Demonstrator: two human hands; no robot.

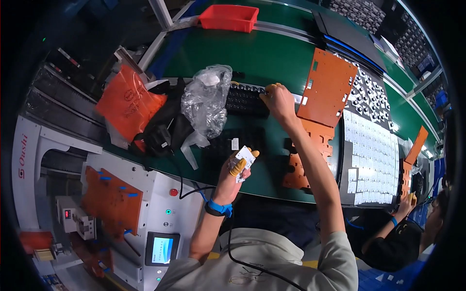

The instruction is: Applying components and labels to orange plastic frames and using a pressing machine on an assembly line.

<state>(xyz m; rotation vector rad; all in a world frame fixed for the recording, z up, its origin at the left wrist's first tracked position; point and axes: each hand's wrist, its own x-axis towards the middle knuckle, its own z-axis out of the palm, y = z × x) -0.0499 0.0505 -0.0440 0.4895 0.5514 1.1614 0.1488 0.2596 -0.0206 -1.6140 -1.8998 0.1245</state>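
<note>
My left hand [228, 180], with yellow finger cots and a blue wrist strap [218, 208], holds a small white circuit board [244, 156] in front of me. Its fingers are wrapped round the board's edges. Farther off, my right hand [281, 103] is at the right end of a black tray [245, 105] with rows of small dark parts. The right fingers are pressed together, also in yellow cots; whatever they pinch is too small to name. Just beyond my left hand, a small white piece [235, 143] lies near a dark tray-like shape.
Crumpled clear plastic [206, 104] and an orange bag [128, 99] lie left of the tray. Orange plates [327, 87] and a sheet of white boards [371, 155] are on the right. A machine with a screen [161, 249] stands left; another person [400, 237] works at right.
</note>
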